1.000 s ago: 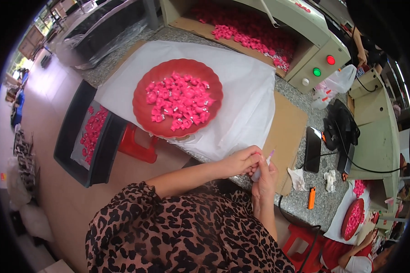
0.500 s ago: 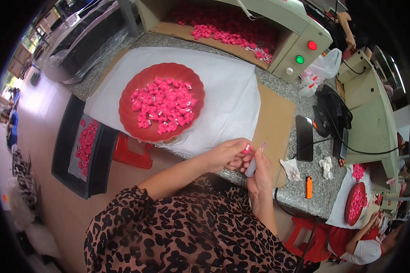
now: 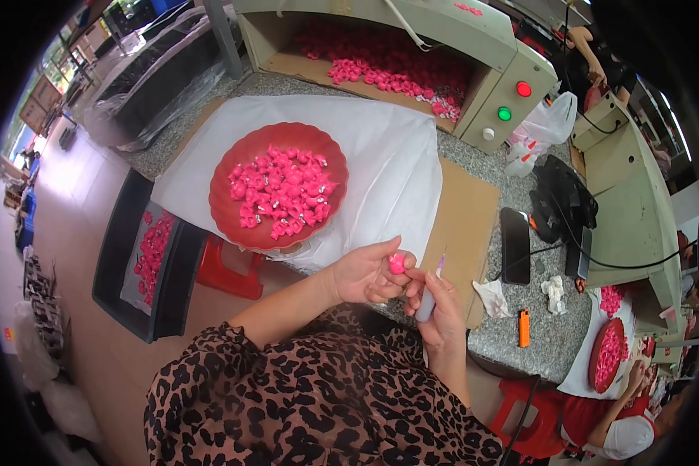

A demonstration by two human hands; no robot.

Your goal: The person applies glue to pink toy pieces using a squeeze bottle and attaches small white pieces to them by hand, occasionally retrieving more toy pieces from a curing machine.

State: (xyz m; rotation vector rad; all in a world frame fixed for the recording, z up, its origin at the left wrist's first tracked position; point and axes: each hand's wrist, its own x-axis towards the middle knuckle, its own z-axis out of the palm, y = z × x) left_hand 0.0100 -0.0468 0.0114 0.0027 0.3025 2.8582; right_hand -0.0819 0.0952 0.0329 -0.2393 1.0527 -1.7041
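Observation:
Over the table's front edge, my left hand (image 3: 367, 273) holds a small pink figure (image 3: 397, 264) at its fingertips, thumb raised off it. Close beside it on the right, my right hand (image 3: 439, 304) grips a small translucent squeeze bottle (image 3: 425, 305) with a purple-based needle tip (image 3: 440, 265) pointing up. Fingers of both hands meet or nearly meet below the figure. Left of them, a scalloped red bowl (image 3: 224, 203) full of similar pink figures, some with white spots, rests on white paper (image 3: 392, 171).
A beige machine (image 3: 485, 97) with pink pieces in its opening stands behind. Right of the cardboard (image 3: 466, 225) lie a phone (image 3: 516, 245), crumpled tissues (image 3: 553, 291) and an orange cutter (image 3: 524, 328). A dark bin (image 3: 120, 256) holds pink pieces at left. Another person (image 3: 613, 427) works at lower right.
My left hand has opened somewhat and turned, its thumb lifting so the pink figure shows more fully. The bottle's tip is farther from the figure. The whole view has shifted slightly.

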